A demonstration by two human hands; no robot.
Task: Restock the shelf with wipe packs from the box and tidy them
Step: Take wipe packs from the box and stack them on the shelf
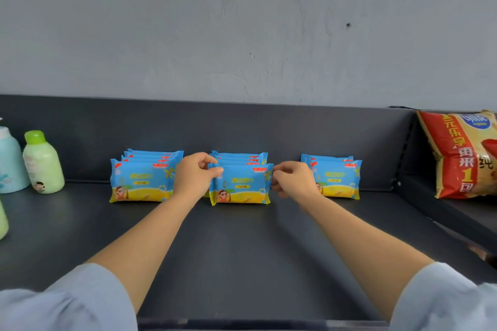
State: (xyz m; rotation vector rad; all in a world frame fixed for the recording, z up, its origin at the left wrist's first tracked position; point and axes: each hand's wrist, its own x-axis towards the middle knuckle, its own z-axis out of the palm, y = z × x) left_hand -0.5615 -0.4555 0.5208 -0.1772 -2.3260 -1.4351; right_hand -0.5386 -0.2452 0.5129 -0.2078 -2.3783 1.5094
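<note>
Three rows of wipe packs are up on the shelf (242, 255), all standing on edge with their faces toward me. The front pack (241, 187) of the middle row sits right between my hands. My left hand (194, 176) pinches the side seam nearest it, thumb and fingertips curled in, and my right hand (291, 179) pinches the opposite seam the same way. So both hands are closed on that one pack, arms stretched well forward. It stands upright, its bottom edge on the shelf as far as I can tell, just in front of the packs behind it.

Just outside my left hand is the left row (142, 183), about four packs deep, close beside my knuckles. Just outside my right hand is the right row (338, 180). I count only two packs there, so that one is the thinnest. The middle row looks four or five deep, but the rear packs overlap and I can't count them exactly.

By my reckoning a good part of the restocking is done, and this step looks like seating or squaring the front pack. What's left, I'd guess, is filling out the row by my right hand and lining up the fronts. The box isn't in view, so I can't say how many packs remain.

Well past my left hand stand a green-capped bottle (43, 162) and a pale blue bottle (10, 161). Far beyond my right hand, a red and yellow bag (462, 153) leans on the next shelf section.
</note>
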